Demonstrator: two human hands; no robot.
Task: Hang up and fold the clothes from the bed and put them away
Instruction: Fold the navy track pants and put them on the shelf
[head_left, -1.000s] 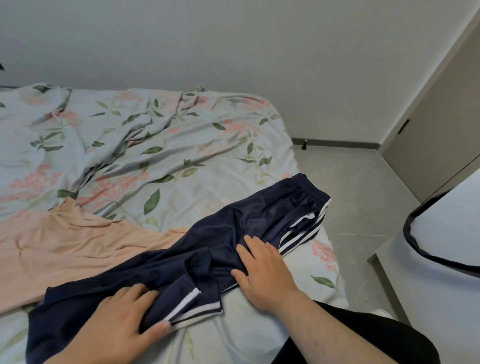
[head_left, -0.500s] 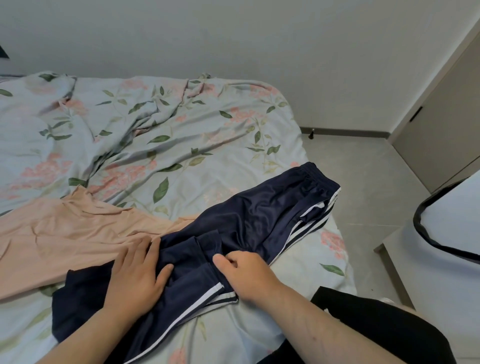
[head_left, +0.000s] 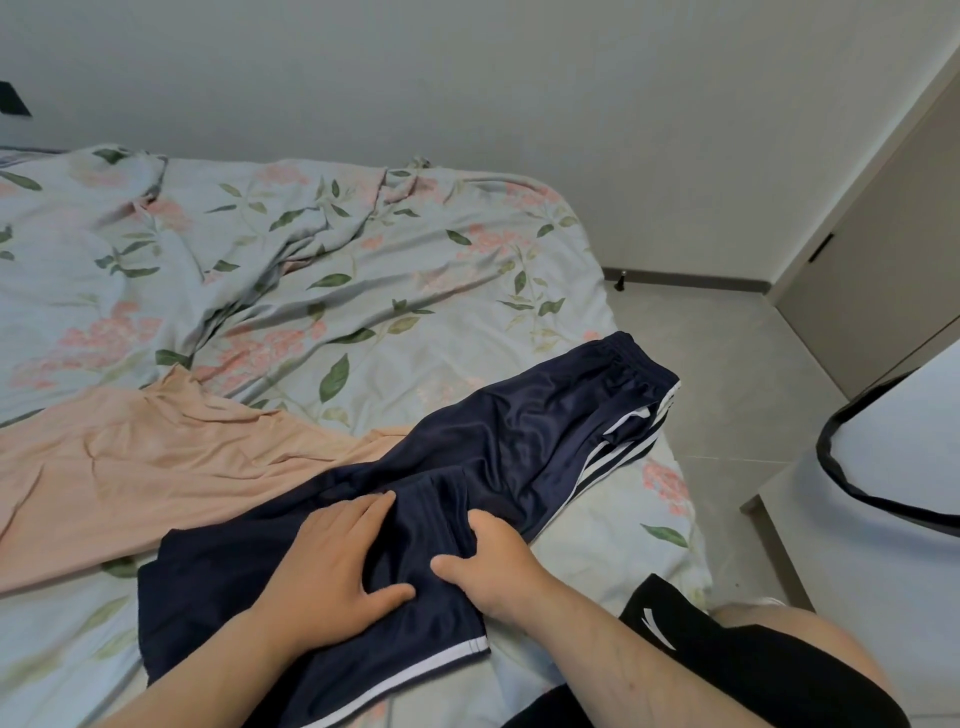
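A floral bed (head_left: 363, 291) holds a peach garment (head_left: 156, 467) and, overlapping it near the right edge, navy pants (head_left: 519, 441). The left hand (head_left: 332, 561) presses them, fingers straight; the right hand (head_left: 493, 561), fingers curled, pinches a fold.

navy trousers (head_left: 519, 436): shiny, white side stripes; one end folded over itself; lying diagonally, lower centre to right-middle of frame.
peach garment (head_left: 156, 467): spread flat, creased, left-middle; right end under navy trousers.

right hand (head_left: 498, 566) curled, now gripping navy pants (head_left: 519, 441)
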